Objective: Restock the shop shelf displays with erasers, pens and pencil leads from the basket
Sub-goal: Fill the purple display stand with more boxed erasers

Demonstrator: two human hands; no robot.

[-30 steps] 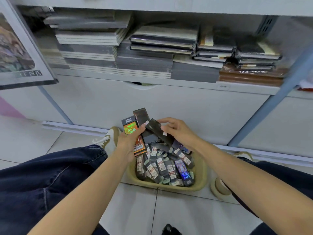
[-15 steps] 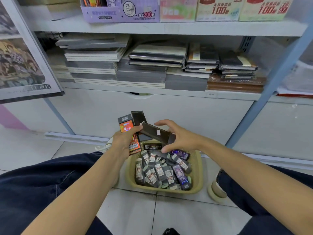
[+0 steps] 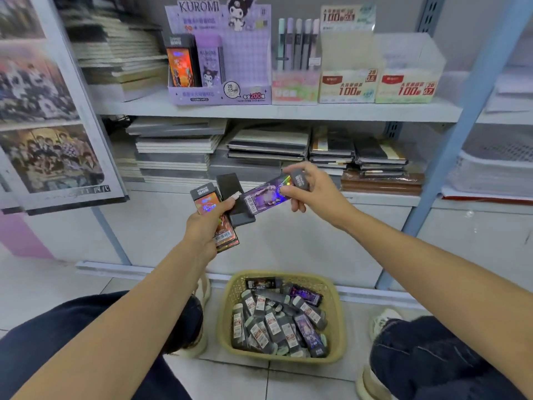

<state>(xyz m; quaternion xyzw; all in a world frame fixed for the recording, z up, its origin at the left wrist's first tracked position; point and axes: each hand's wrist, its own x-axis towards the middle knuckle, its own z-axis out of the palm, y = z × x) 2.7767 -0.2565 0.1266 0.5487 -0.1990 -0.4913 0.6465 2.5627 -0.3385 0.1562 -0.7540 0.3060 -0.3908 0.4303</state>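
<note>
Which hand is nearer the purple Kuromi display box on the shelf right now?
Left. The left hand, holding a fan of packs, is almost directly below the Kuromi display box. The right hand, holding a purple pack, is below it and off to the right.

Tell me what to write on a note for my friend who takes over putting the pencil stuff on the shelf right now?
Left hand: shut on a fan of lead cases, orange ones and a dark one.
Right hand: shut on a purple lead case, held between the hands, below the upper shelf.
Basket: on the floor between the knees, holding many dark packs.
Kuromi display box: on the upper shelf, two cases standing at its left, the rest of it looks empty.
Done: a handful picked out of the basket.
Left: set the held cases into the display, probably that one, then empty the basket.
</note>
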